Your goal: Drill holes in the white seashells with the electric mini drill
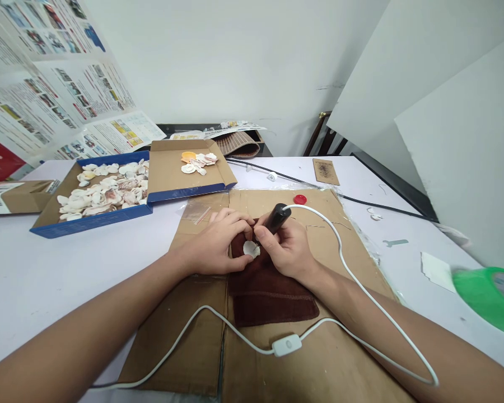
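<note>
The half-curled left hand (219, 242) holds, between thumb and finger, the shell (248, 248) near the cloth's (273, 309) left edge, likely light, stiff, brittle, best taken by its rim; the right hand (293, 250) closes round the pen (276, 220).

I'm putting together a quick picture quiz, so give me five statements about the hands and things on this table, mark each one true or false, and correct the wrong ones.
1. The right hand holds a black tool. True.
2. The left hand is beside a white shell. True.
3. The white shell lies on green cloth. False: it lies on dark brown cloth.
4. The black tool is cordless. False: a white cord runs from its end.
5. The blue box holds many shells. True.
</note>
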Demonstrator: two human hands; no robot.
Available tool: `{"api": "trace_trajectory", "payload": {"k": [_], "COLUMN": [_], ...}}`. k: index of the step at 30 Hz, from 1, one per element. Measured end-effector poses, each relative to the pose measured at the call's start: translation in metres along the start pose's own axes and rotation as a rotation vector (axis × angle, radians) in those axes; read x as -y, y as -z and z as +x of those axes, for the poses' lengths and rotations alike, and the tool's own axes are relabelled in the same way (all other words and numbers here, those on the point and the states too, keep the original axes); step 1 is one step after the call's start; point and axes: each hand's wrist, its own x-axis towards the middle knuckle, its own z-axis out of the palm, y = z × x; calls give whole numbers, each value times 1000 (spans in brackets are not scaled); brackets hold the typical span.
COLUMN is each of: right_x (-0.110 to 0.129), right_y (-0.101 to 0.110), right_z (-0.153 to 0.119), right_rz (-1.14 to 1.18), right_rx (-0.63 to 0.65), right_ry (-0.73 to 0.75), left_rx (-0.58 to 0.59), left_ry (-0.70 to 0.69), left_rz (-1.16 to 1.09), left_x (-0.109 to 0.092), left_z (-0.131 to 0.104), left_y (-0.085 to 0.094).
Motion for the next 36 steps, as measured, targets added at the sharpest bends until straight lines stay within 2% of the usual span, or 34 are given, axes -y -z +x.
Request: {"api": "trace_trajectory", "payload": {"k": [16, 36], "right_x": [-1, 0], "right_y": [1, 0], "right_z": [0, 1], "right_rz": [40, 8], "right_rx": [43, 36], "right_ry": [-29, 29], "left_rx": [4, -8], "left_ry": [-18, -27], "left_rz": [26, 15], "left_x": [0, 0], "left_z": [0, 0], "left_y": [0, -1]}}
